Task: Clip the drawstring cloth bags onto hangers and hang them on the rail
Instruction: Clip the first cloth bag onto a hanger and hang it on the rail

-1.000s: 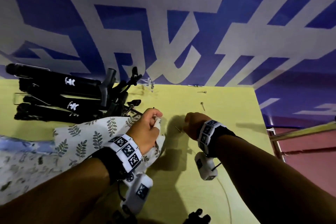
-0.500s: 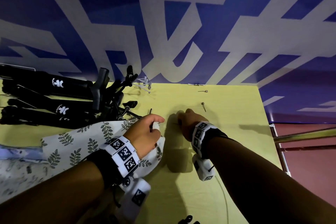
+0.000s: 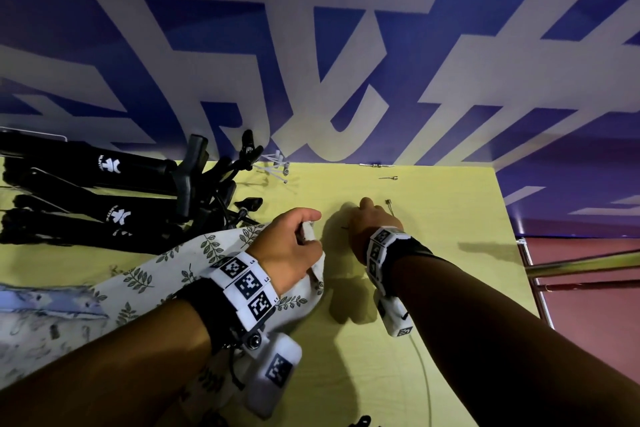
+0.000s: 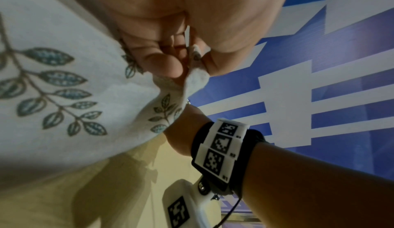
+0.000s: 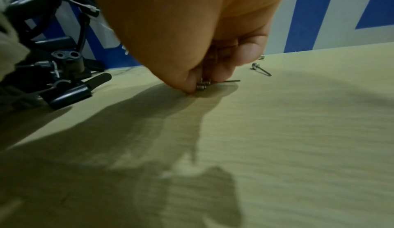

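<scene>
A white cloth bag with a green leaf print [image 3: 166, 263] lies on the yellow table [image 3: 450, 218], left of centre. My left hand [image 3: 306, 230] grips a bunched corner of this bag; in the left wrist view the thumb and curled fingers [image 4: 168, 63] squeeze the fabric [image 4: 64, 88]. My right hand [image 3: 360, 218] is just to the right of it, knuckles up, fingertips down on the table. In the right wrist view its fingertips [image 5: 192, 81] pinch a small metal pin [image 5: 202, 85] against the tabletop. No hanger is clearly in view.
Folded black tripods [image 3: 104, 194] fill the table's back left. A second pale printed bag [image 3: 34, 319] lies at the far left. Loose metal pins [image 3: 389, 206] [image 5: 261, 69] lie near my right hand. A metal rail [image 3: 581, 265] stands past the table's right edge.
My right hand has slid a little forward on the table and closed its fingertips on the small pin. My left hand has kept its hold on the bag corner.
</scene>
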